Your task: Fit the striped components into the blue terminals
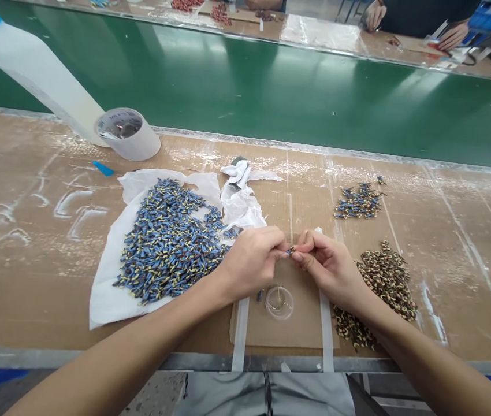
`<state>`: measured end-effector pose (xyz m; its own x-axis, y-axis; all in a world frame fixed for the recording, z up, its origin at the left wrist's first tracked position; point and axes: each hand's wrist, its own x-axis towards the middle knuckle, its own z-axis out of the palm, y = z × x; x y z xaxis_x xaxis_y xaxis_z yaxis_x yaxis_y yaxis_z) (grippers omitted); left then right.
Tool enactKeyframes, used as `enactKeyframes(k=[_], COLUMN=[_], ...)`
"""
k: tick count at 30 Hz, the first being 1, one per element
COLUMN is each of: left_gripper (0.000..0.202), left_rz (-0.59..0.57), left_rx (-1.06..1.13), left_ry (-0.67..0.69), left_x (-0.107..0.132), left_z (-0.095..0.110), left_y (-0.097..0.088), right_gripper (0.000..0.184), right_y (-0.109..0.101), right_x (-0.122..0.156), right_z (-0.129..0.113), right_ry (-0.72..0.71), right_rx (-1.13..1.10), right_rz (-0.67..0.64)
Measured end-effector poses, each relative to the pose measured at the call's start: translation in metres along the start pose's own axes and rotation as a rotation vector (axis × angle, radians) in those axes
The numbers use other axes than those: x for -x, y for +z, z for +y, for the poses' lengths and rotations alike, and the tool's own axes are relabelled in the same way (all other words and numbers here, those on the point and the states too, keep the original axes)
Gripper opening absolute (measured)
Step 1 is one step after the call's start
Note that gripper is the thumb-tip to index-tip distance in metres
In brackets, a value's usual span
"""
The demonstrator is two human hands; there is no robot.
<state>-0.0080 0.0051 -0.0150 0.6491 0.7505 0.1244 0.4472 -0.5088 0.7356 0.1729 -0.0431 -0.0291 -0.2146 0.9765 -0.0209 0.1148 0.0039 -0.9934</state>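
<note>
My left hand (256, 257) and my right hand (326, 260) meet over a taped cardboard mat (286, 332). Between their fingertips they pinch a small blue and yellow piece (290, 251), too small to make out in full. Just below, a small clear round dish (279, 303) stands on the mat with a thin stick in it. A loose blue piece (259, 295) lies to its left. Left of my left hand, a heap of small blue and yellow pieces (171, 242) covers a white sheet (102, 294). Beside my right wrist is a heap of brown and cream pieces (388, 280).
A small cluster of blue pieces (360, 201) lies at the right rear. Crumpled white tissue (241, 202) sits behind my left hand. A tape roll (135, 138), a blue cap (103, 168) and a white bottle-like object (41, 69) are at the left. Beyond the green belt (245, 86), other people's hands work.
</note>
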Motion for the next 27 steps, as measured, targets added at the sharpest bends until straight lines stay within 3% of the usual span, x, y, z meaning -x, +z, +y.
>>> enactKeyframes(k=[8, 15, 27], left_gripper=[0.014, 0.009, 0.021], left_rz=[-0.054, -0.058, -0.081], left_rx=[0.077, 0.18, 0.084], left_ry=[-0.073, -0.118, 0.009], left_x=[-0.0022, -0.0076, -0.0057], left_z=[-0.0003, -0.0003, -0.0022], left_y=[-0.0009, -0.0048, -0.0072], right_gripper=[0.018, 0.015, 0.016], right_y=[-0.0041, -0.006, -0.0046], right_x=[-0.0017, -0.0027, -0.0044], right_z=[0.002, -0.0044, -0.006], right_ry=[0.022, 0.143, 0.182], right_rx=[0.083, -0.084, -0.148], right_rz=[-0.028, 0.06, 0.115])
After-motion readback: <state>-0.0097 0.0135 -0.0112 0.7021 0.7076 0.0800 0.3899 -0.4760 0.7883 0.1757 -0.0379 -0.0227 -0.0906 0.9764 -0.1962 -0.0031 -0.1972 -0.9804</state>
